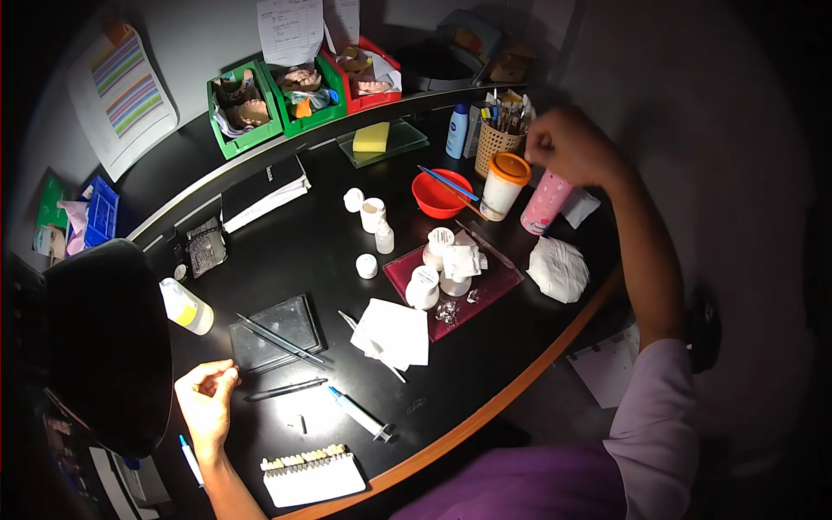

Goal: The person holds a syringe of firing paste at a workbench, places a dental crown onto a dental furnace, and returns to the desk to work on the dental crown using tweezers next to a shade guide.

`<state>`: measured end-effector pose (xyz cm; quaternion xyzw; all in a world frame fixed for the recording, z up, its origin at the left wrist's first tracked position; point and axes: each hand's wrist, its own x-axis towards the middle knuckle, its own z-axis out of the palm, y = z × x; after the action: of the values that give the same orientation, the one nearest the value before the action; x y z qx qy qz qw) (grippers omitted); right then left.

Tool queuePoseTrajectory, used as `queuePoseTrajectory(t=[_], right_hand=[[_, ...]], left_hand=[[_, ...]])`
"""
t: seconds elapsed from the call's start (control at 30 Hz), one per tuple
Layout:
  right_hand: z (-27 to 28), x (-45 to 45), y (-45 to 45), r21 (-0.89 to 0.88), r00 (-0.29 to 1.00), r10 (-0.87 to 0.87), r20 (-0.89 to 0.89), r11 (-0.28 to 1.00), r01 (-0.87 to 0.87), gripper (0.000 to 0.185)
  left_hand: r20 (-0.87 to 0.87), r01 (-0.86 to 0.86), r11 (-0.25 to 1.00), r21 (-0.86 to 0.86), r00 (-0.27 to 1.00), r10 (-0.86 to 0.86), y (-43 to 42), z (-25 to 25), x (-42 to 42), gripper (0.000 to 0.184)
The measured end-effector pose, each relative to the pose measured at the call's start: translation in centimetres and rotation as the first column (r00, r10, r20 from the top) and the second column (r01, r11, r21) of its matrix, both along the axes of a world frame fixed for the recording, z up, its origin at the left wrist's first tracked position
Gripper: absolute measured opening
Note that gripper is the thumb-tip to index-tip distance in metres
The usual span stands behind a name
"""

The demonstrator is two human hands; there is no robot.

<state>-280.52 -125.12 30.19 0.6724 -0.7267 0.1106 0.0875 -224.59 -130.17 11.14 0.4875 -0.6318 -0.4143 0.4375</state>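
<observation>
My left hand [206, 400] is at the left, its thumb and fingertips pinched together beside the corner of a flat black case [269, 334]. Whatever may be in that pinch is too small to make out. Two thin tools [282, 341] lie across the case. My right hand [568, 147] is raised at the back right with curled fingers, above a pink patterned bottle [548, 201] and beside an orange-lidded jar [504, 189]. Its fingertips are dim and partly hidden, so any held thing cannot be seen.
A syringe [360, 414], a tooth shade guide [305, 459] and white paper sheets [394, 334] lie in front. Several small jars stand on a maroon tray [494, 299]. Behind are a red bowl [443, 195] and bins of dental models [245, 113]. A dark lamp head [108, 347] hangs left.
</observation>
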Motion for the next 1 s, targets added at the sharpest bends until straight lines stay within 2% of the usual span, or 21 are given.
queuePoseTrajectory(t=[0.03, 0.2, 0.3, 0.4, 0.5, 0.57, 0.6, 0.63, 0.67, 0.7, 0.73, 0.83, 0.93, 1.0], right_hand=[[-1.0, -0.3, 0.3, 0.057, 0.994, 0.066, 0.082, 0.996, -0.071, 0.007], [-1.4, -1.4, 1.4, 0.049, 0.996, -0.041, 0.077, 0.998, 0.038, 0.006], [0.9, -4.9, -0.2, -0.114, 0.998, -0.058, 0.015, 0.992, 0.06, 0.006], [2.4, -7.8, -2.7, -0.211, 0.998, -0.017, -0.067, 0.977, 0.002, 0.005], [2.1, -6.7, -2.9, 0.044, 1.0, 0.015, -0.022, 0.999, -0.014, 0.004], [-0.6, -5.2, -2.0, 0.106, 0.995, 0.065, 0.075, 0.992, -0.072, 0.004], [-2.5, -4.4, -1.2, 0.069, 0.972, 0.204, 0.117, 0.975, -0.213, 0.005], [-4.3, -3.4, -0.7, 0.13, 0.958, 0.235, 0.163, 0.957, -0.257, 0.007], [-6.4, -2.0, -0.1, 0.175, 0.949, 0.167, 0.268, 0.96, -0.218, 0.009], [-6.7, 1.0, 1.1, 0.262, 0.935, -0.002, 0.354, 0.96, -0.097, 0.01], [-9.1, 1.1, 1.2, 0.236, 0.95, 0.046, 0.31, 0.964, -0.124, 0.01], [-13.6, 2.2, 1.1, 0.207, 0.976, -0.061, 0.208, 0.978, 0.017, 0.011], [-16.4, 2.6, 0.8, 0.114, 0.993, -0.067, 0.099, 0.992, 0.056, 0.011], [-17.7, 2.4, 0.5, 0.117, 0.977, -0.133, 0.166, 0.987, 0.114, 0.008]], left_hand=[[-0.003, -0.005, 1.0, 0.003, 1.0, 0.005, 0.1, 0.0, -0.2, 0.012], [-0.018, 0.0, 0.999, -0.041, 1.0, 0.0, 0.1, -0.3, -0.4, 0.012], [0.071, 0.001, 0.996, -0.088, 0.997, 0.005, 0.0, -0.6, 0.2, 0.01], [0.075, 0.007, 0.995, -0.103, 0.997, 0.0, -0.2, -0.8, 0.2, 0.008], [0.083, 0.012, 0.996, -0.089, 0.997, -0.005, -0.1, -0.8, 0.1, 0.01], [0.067, 0.002, 0.997, -0.074, 0.998, 0.003, 0.1, -0.5, -0.1, 0.012], [0.047, -0.003, 0.998, -0.07, 0.999, 0.006, 0.2, -0.4, -0.3, 0.013], [0.024, -0.006, 0.998, -0.068, 1.0, 0.008, 0.3, -0.4, -0.6, 0.014], [0.047, 0.0, 0.997, -0.072, 0.999, 0.003, 0.4, -0.1, -0.7, 0.015], [0.035, 0.009, 0.997, -0.078, 0.999, -0.007, 0.4, -0.1, -0.9, 0.014], [0.023, 0.017, 0.996, -0.083, 1.0, -0.015, 0.4, -0.3, -1.1, 0.014], [0.008, 0.031, 0.996, -0.083, 1.0, -0.03, 0.7, -0.1, -1.6, 0.012], [-0.021, 0.025, 0.994, -0.106, 0.999, -0.027, 0.4, -0.5, -1.5, 0.011], [-0.022, 0.014, 0.995, -0.099, 1.0, -0.017, 0.5, -0.2, -1.6, 0.011]])
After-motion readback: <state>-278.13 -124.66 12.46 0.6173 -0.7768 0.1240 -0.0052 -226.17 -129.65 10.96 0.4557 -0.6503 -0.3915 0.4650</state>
